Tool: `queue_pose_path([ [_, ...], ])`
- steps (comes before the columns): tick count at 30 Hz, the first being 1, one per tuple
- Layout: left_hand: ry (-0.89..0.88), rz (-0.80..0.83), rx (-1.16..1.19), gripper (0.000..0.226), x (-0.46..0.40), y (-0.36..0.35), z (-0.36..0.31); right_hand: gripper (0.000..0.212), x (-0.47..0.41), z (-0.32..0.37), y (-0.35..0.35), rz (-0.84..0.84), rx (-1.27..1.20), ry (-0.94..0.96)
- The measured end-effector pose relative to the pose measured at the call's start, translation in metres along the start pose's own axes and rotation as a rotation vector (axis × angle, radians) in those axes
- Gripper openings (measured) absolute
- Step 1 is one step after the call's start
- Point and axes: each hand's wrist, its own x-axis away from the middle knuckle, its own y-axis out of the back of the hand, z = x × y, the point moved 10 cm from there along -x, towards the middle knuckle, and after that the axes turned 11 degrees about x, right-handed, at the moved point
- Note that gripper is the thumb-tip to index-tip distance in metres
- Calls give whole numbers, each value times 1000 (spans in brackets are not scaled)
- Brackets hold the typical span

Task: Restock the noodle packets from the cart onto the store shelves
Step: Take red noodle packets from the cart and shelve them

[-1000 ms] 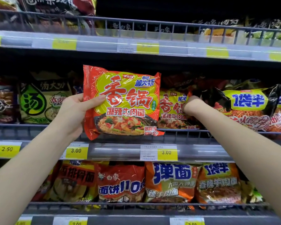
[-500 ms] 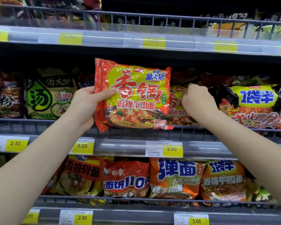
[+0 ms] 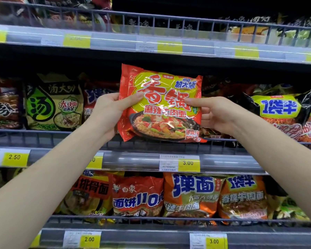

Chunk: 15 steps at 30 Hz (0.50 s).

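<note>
A red and yellow noodle packet (image 3: pixel 162 105) is upright in front of the middle shelf (image 3: pixel 133 159), just above its wire rail. My left hand (image 3: pixel 108 110) grips the packet's left edge, thumb across the front. My right hand (image 3: pixel 212 114) holds the right edge, thumb on the front and fingers behind. The packet hides most of the shelf slot behind it; a bit of a matching packet (image 3: pixel 210 133) shows at its lower right. The cart is out of view.
Green-yellow packets (image 3: pixel 54 105) stand left of the slot, black and yellow ones (image 3: pixel 280 108) right. The lower shelf holds orange and red packets (image 3: pixel 192 194). An upper shelf (image 3: pixel 151 44) with price tags hangs close above.
My right hand came back out of the shelf and took hold of the packet's right edge. The packet shifted right, in front of the slot where that hand was.
</note>
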Motion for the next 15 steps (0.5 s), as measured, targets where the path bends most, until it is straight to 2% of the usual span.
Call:
queue_pose_path([
  [3,-6,41,12,19,-2,-9,0,24,0,4,11,-51,-24,-8],
  [5,9,140,14,27,0,-19,5,26,0,6,24,-118,-13,-4],
  [7,-49,225,-247,38,5,-24,7,29,-1,6,40,-203,5,0],
  [9,-211,283,-731,43,16,-27,7,31,-1,7,53,-286,15,19],
  [11,-307,334,-1161,63,29,-30,17,31,-2,6,65,-371,32,40],
  [13,-312,444,-1332,81,39,-32,33,25,-3,5,74,-436,73,58],
  [15,-325,520,-1386,98,42,-28,45,27,-3,3,78,-470,127,66],
])
